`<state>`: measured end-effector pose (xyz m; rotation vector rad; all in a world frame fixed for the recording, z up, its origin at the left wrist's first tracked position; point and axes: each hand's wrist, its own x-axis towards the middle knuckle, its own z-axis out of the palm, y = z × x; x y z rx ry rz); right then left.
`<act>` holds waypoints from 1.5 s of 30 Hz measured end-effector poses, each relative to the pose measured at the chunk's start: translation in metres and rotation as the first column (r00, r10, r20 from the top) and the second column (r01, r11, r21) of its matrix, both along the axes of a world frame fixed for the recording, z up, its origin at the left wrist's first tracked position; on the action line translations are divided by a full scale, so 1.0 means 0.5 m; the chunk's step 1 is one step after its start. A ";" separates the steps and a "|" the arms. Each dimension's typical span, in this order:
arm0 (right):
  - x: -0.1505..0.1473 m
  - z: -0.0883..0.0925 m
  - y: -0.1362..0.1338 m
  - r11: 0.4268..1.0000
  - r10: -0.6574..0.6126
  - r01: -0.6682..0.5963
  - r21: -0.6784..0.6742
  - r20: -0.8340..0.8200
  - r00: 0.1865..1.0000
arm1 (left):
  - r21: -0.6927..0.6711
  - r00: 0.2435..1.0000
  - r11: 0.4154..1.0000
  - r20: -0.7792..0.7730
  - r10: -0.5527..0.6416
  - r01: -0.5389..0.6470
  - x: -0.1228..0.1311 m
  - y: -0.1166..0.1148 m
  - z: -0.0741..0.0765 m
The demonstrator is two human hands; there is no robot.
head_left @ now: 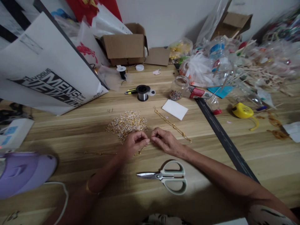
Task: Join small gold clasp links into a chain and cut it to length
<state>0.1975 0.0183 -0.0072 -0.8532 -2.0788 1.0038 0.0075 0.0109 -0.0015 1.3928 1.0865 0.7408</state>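
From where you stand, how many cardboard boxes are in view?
2. One cardboard box stands open at the back middle. A second box sits far right behind the plastic clutter, which may hide more.

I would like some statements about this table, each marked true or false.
1. The scissors lie nearer the person than both hands. True.
2. The left hand pinches a small gold piece. True.
3. The right hand rests on the scissors. False: its fingertips meet the left hand's.
4. The cardboard box stands on the floor. False: it stands on the table, by the wall.
5. The bead pile lies just beyond the hands. True.
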 end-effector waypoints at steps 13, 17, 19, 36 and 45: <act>0.003 -0.026 -0.004 0.936 -0.033 -0.047 0.350 0.220 0.975 | 0.364 0.952 0.929 -0.302 0.051 0.066 -0.003 -0.014 -0.030; 0.003 -0.026 -0.006 0.927 -0.040 -0.054 0.371 0.240 0.970 | 0.406 0.930 0.904 -0.367 0.026 0.135 -0.001 -0.016 -0.025; 0.003 -0.026 -0.006 0.926 -0.034 -0.058 0.372 0.237 0.971 | 0.400 0.926 0.903 -0.378 0.005 0.158 0.001 -0.017 -0.022; 0.010 -0.004 -0.006 0.917 -0.139 0.133 0.377 -0.012 0.990 | -0.023 0.993 0.998 0.103 -0.059 0.061 0.000 0.002 0.004; 0.001 -0.002 -0.003 0.956 0.039 -0.029 0.293 -0.029 0.999 | -0.057 0.988 0.998 0.154 -0.020 0.029 0.003 0.000 -0.003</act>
